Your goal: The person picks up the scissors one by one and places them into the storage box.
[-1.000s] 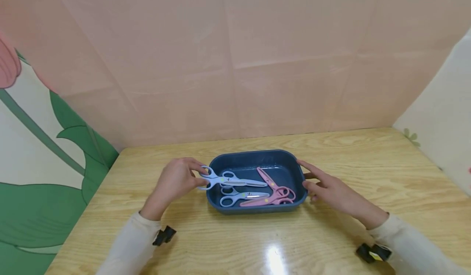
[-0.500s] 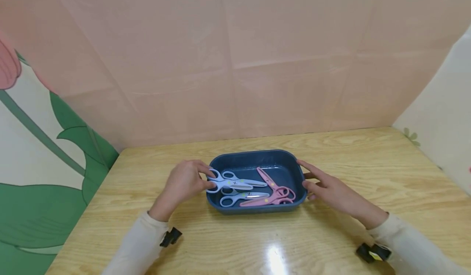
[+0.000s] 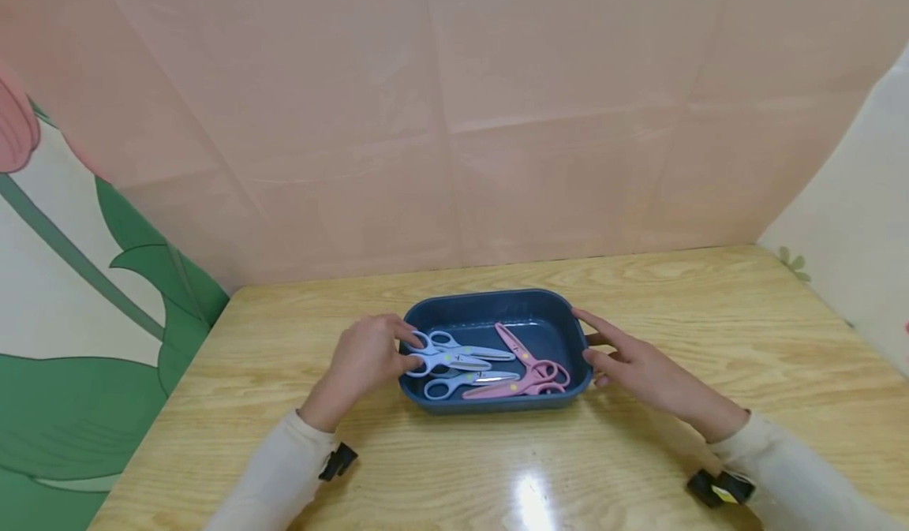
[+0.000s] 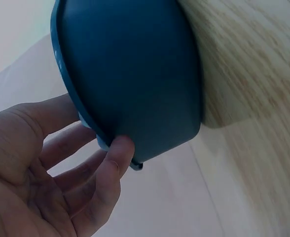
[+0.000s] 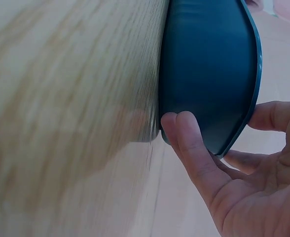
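A dark blue tray (image 3: pixel 490 406) holds several children's scissors. With thumb and fingers, my left hand (image 3: pixel 371 353) pinches the handles of a light-blue pair of scissors (image 3: pixel 452 360) inside the tray's left end, its blades pointing right over another blue pair. A further blue pair (image 3: pixel 454 383) lies nearer the front wall. Pink scissors (image 3: pixel 527 377) lie at the right. In the left wrist view a fingertip (image 4: pixel 121 148) overlaps the tray's outer wall, and the scissors are mostly hidden behind the rim. My right hand (image 3: pixel 632 365) rests its extended fingers against the tray's right end.
The tray stands on a wood-grain table (image 3: pixel 454 468) towards its back edge. Behind it hangs a pinkish covering (image 3: pixel 454 160). A wall with painted leaves (image 3: pixel 64 405) is at the left, a pale wall (image 3: pixel 859 239) at the right.
My left hand has moved right and slightly down, carrying the blue scissors from over the tray's left rim further into it. My right hand and the tray have stayed put.
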`<state>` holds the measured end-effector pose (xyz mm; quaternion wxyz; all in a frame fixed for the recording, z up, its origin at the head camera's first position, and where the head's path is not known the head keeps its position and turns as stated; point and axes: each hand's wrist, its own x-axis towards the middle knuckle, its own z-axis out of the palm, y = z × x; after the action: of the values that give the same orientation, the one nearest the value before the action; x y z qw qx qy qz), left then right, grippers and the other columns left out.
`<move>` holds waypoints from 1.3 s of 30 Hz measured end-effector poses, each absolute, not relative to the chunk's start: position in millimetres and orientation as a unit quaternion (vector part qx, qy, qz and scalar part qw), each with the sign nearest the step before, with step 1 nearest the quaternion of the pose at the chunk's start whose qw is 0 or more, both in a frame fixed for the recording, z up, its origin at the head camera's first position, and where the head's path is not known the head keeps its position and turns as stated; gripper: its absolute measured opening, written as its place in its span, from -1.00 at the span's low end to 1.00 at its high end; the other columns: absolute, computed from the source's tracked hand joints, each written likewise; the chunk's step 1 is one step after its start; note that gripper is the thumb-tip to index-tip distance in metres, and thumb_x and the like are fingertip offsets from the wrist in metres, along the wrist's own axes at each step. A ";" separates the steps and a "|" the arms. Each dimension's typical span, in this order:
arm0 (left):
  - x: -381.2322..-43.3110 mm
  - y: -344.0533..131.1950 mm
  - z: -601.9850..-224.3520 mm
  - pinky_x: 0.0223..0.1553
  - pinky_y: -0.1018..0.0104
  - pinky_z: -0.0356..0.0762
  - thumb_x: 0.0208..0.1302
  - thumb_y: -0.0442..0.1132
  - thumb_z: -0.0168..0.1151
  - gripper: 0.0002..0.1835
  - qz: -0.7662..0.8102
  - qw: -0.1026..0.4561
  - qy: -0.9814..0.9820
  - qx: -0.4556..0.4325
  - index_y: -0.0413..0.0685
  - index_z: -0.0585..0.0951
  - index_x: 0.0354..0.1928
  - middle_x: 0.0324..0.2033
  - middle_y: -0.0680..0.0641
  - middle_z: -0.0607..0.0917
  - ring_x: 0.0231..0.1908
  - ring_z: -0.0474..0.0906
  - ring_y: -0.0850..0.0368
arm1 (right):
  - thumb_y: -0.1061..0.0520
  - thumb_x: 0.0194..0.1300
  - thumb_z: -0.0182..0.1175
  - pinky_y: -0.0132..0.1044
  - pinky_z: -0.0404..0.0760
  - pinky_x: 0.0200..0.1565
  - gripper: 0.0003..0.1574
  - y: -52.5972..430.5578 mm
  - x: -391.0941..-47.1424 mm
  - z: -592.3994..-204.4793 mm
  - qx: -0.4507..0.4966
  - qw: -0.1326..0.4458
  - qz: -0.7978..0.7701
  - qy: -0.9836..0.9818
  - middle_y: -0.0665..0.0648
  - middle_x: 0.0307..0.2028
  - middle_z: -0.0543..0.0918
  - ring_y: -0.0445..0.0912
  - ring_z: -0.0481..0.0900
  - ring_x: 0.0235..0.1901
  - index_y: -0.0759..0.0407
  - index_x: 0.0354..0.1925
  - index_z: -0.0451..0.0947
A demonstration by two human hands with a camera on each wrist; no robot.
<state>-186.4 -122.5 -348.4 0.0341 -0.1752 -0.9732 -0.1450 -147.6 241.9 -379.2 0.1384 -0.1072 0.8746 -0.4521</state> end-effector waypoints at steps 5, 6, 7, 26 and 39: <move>-184.5 -120.0 -349.0 -0.20 0.13 0.67 0.01 -0.06 0.56 -0.87 -0.136 0.036 -0.973 -0.184 0.21 0.83 -0.35 -0.09 0.10 0.79 -0.04 0.71 0.04 | 0.03 0.56 -0.02 -0.24 0.68 -0.18 -0.19 242.0 -147.8 -379.4 -0.108 0.139 -0.452 0.875 0.54 0.32 0.34 -0.07 0.68 -0.24 -0.12 0.59 -0.14; -184.1 -119.6 -349.0 -0.22 0.13 0.67 0.01 -0.06 0.56 -0.87 -0.133 0.038 -0.973 -0.186 0.20 0.83 -0.35 -0.09 0.10 0.79 -0.04 0.71 0.04 | 0.03 0.56 -0.02 -0.24 0.68 -0.18 -0.19 242.1 -147.8 -379.5 -0.107 0.139 -0.452 0.875 0.54 0.32 0.34 -0.07 0.68 -0.24 -0.12 0.59 -0.14; -183.7 -119.4 -349.0 -0.24 0.14 0.67 0.01 -0.06 0.56 -0.87 -0.131 0.041 -0.972 -0.188 0.20 0.83 -0.35 -0.10 0.10 0.79 -0.05 0.71 0.04 | 0.03 0.56 -0.02 -0.24 0.68 -0.18 -0.19 242.1 -147.8 -379.6 -0.107 0.139 -0.452 0.875 0.54 0.32 0.34 -0.07 0.68 -0.24 -0.12 0.59 -0.14; -183.5 -111.1 -348.0 -0.31 0.34 0.46 0.01 -0.08 0.56 -0.87 -0.096 0.065 -0.965 -0.235 0.14 0.84 -0.36 -0.13 0.08 0.80 -0.25 0.47 0.10 | 0.03 0.56 -0.02 -0.14 0.67 -0.08 -0.19 240.8 -147.1 -378.1 -0.103 0.137 -0.445 0.879 0.52 0.32 0.36 -0.09 0.71 -0.22 -0.11 0.59 -0.12; -183.6 -103.2 -353.5 -0.22 0.30 0.44 0.00 -0.10 0.57 -0.89 -0.095 0.066 -0.961 -0.251 0.13 0.84 -0.40 -0.23 0.08 0.81 -0.27 0.49 0.11 | 0.03 0.56 -0.02 -0.05 0.71 -0.03 -0.19 242.0 -146.8 -377.2 -0.108 0.140 -0.459 0.871 0.54 0.33 0.34 -0.07 0.73 -0.20 -0.10 0.59 -0.13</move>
<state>-183.6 -103.2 -353.5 0.0661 -0.2507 -0.9612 -0.0947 -146.8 242.0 -377.2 0.1403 -0.1079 0.8706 -0.4590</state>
